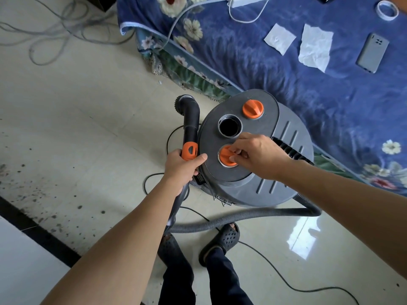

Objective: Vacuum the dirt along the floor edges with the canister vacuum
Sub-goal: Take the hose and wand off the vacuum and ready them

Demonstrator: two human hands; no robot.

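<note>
Gripping wand [191,126] at orange collar with left hand [182,168], fingers wrapped round. Pinching orange knob [225,154] with right hand [257,155], atop canister vacuum [286,183] directly beneath, just right of left hand. Facing dirt [28,190] scattered left of left hand.

No text, label, brand or number is legible, neither on the dark grey plastic canister vacuum [278,188] nor on the grey rectangular phone [372,53].

bright, sharp daylight; glare on floor tiles [306,236]; edges perhaps warped.
</note>
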